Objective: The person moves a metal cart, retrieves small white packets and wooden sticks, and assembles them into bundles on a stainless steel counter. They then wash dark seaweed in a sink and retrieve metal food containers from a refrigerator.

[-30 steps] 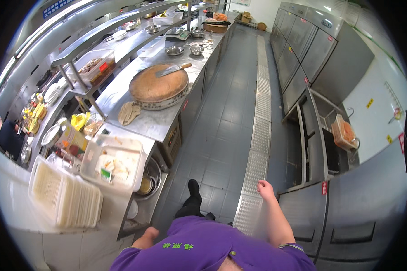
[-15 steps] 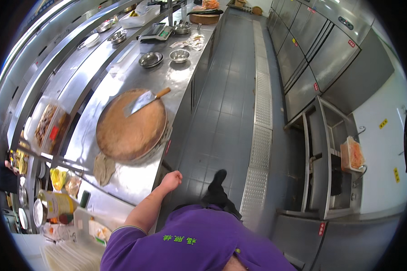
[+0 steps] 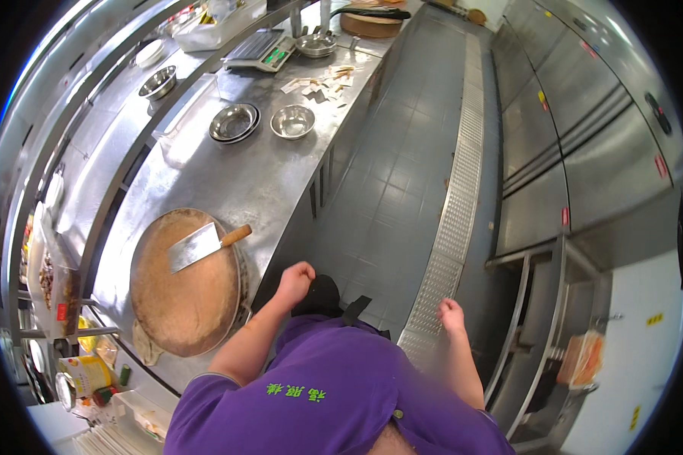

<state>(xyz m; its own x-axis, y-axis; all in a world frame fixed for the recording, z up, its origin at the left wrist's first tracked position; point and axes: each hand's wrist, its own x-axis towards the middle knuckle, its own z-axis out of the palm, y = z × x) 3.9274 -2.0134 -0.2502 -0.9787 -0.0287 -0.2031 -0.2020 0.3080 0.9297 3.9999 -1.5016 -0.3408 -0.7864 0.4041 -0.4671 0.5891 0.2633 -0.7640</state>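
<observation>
My left hand [image 3: 296,283] hangs over the floor beside the steel counter, its fingers curled in and nothing showing in them. Out over the aisle to the right, my right hand [image 3: 451,314] is also loosely closed, with nothing visible in it. Nearest to the left hand is a round wooden chopping block [image 3: 182,303] on the counter. A cleaver [image 3: 197,248] with a wooden handle lies flat across its top, apart from both hands. A tan cloth [image 3: 146,343] is partly tucked beside the block.
On the counter [image 3: 205,174] ahead stand steel bowls [image 3: 292,122], a scale [image 3: 262,50] and scattered pale pieces [image 3: 334,83]. A shelf rail [image 3: 114,189] runs along the left. Steel refrigerators [image 3: 607,174] line the right, beyond a floor drain grate [image 3: 451,220].
I have moved forward along the aisle; the bowls and scale are closer and the chopping block sits lower in view. My right hand has come into view.
</observation>
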